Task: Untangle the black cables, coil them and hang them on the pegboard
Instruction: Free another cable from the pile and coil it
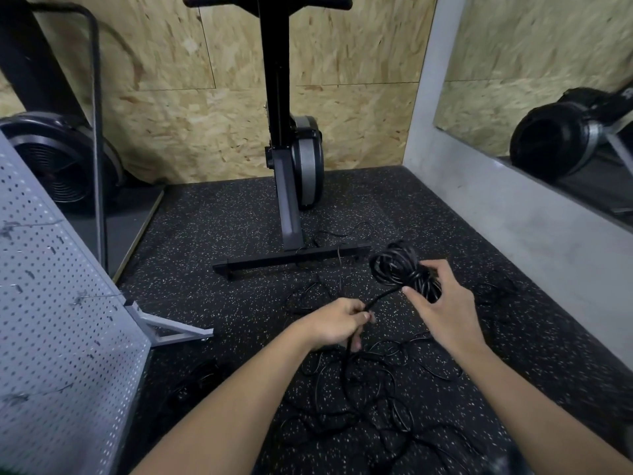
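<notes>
The speckled rubber floor (212,234) is filling most of the view. An upright rowing machine (291,166) is standing at the back wall. The grey pegboard (51,303) is leaning in at the left on its stand, well apart from the hands, with its hooks showing bare.

A loose tangle of black cable (359,389) is sprawling over the floor beneath the forearms. Above it, the right hand (445,310) is grasping a partly wound coil (400,269), its fingers curling round the bundle. The left hand (337,323) is clenching the free strand (380,298), which is running taut from the coil and then trailing down into the tangle.

The step in hand is judged to be coiling, with much cable yet unwound. The next move is likely calling for the left hand to feed more slack and work free any knots rising from the floor.
</notes>
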`<state>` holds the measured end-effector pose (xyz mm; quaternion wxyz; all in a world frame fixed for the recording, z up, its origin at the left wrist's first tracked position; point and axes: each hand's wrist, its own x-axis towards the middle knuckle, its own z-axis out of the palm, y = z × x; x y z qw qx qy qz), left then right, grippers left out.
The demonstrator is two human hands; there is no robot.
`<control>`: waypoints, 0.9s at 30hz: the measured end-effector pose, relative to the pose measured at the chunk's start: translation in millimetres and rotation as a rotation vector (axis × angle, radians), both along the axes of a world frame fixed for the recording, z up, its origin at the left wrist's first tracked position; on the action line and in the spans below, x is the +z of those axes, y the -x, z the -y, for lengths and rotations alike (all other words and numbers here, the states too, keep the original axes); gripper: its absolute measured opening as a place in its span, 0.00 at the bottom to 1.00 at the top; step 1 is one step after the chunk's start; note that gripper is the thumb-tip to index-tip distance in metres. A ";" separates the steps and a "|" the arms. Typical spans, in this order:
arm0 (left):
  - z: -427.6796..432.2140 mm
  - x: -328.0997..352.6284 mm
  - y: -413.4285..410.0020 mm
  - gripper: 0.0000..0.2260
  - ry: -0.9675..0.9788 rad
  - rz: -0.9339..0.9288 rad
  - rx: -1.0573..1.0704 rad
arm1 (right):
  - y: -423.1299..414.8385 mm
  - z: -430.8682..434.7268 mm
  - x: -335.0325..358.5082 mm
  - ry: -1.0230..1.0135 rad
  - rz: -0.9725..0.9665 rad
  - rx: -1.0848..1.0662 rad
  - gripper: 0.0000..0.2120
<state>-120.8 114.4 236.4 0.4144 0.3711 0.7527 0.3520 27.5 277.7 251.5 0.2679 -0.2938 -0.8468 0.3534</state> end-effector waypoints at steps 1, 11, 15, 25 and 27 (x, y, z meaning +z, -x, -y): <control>-1.7 -1.8 0.2 0.10 0.028 -0.148 -0.033 | 0.8 -4.5 -4.3 -0.055 0.063 -0.009 0.20; 1.4 4.6 -4.6 0.07 -0.300 -0.844 -0.088 | -5.6 3.5 -25.2 -0.190 0.672 0.564 0.20; 14.2 21.2 11.9 0.12 -0.424 -0.484 0.275 | -16.5 24.2 -4.9 -0.052 0.508 0.649 0.21; 33.4 30.6 31.0 0.04 -0.447 0.006 0.132 | -20.3 43.7 1.4 -0.176 0.194 0.764 0.30; 36.7 30.0 32.4 0.09 -0.364 0.054 0.139 | -18.9 38.9 -3.0 -0.194 0.202 0.747 0.30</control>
